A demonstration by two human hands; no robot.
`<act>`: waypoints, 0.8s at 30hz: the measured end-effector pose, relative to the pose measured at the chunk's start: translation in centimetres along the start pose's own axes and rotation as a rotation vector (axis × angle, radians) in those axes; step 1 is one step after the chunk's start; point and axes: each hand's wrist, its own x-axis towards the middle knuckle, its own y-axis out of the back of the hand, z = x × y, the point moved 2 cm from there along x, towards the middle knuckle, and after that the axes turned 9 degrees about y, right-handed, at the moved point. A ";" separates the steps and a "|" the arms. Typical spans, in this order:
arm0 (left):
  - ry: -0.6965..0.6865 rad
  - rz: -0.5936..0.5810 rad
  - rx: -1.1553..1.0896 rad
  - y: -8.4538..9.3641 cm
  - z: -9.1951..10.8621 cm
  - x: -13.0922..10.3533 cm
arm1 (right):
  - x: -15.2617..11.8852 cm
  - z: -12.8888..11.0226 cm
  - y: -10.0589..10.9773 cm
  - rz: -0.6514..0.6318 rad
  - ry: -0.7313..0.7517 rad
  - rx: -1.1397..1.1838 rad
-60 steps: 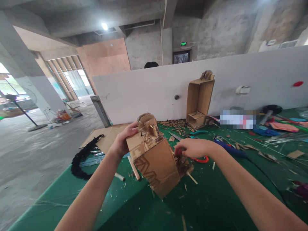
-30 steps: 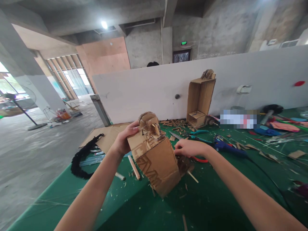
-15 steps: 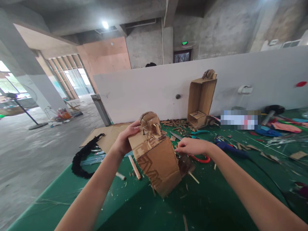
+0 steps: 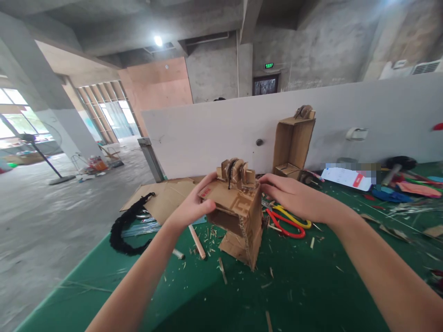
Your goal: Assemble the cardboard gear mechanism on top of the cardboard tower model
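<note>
An upright cardboard box (image 4: pixel 224 193) with an open front stands on the green table before me, turned slightly. On its top sits a small cardboard wheel (image 4: pixel 236 171) between two upright brackets. My left hand (image 4: pixel 194 203) grips the box's left side, thumb at the near top edge and fingers along the far edge. At the right rear top corner, my right hand (image 4: pixel 287 191) holds the box, with its fingertips partly hidden behind it. Just below the right hand lie scissors with red handles (image 4: pixel 285 226) and a tool with yellow handles (image 4: pixel 294 216).
A second, taller cardboard box (image 4: pixel 294 143) with a wheel on top stands against the white partition (image 4: pixel 207 133). A black fuzzy strip (image 4: pixel 119 235), flat cardboard (image 4: pixel 169 198) and a glue-stick-like rod (image 4: pixel 197 242) lie left. A phone (image 4: pixel 346 176) and scraps lie right.
The box has turned and become more upright, so its open front now shows. My right hand has moved from its lower right side up to the rear top corner.
</note>
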 end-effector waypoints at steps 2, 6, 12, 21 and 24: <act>-0.067 -0.006 0.076 -0.3 -0.5 -0.4 | -0.5 -1.2 0.5 0.052 0.017 0.024; -0.142 -0.004 0.020 -1.1 -1.4 -0.9 | -1.1 -2.8 0.8 0.118 0.034 -0.030; -0.045 0.100 -0.072 -2.3 -2.7 -1.4 | -1.2 -3.7 0.3 0.106 0.028 -0.150; -0.017 0.009 0.070 -1.8 -1.2 -1.2 | -0.7 -3.7 -0.9 0.127 0.045 -0.067; 0.023 0.000 -0.003 -1.2 -0.3 -1.2 | -0.4 -3.5 -1.5 0.152 0.038 0.011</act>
